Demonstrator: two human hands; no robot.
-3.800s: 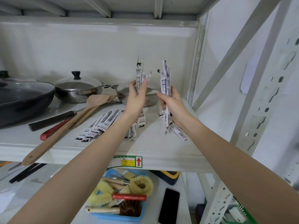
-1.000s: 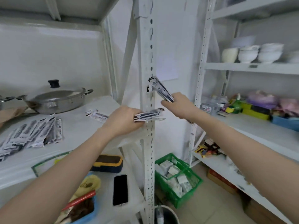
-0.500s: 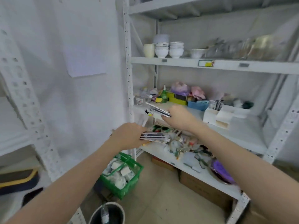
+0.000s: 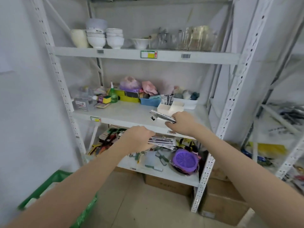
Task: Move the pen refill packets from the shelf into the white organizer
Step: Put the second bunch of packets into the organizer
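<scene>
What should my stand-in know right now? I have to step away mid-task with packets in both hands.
Left hand: grips a bundle of refill packets, held low in front of the rack.
Right hand: grips a second bundle, just in front of the white organizer on the middle shelf.
Done: some packets already stand in the organizer.
Left: drop both bundles into the organizer.

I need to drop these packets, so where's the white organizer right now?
The white organizer sits on the middle shelf, just beyond the right hand, beside the blue basket.
</scene>
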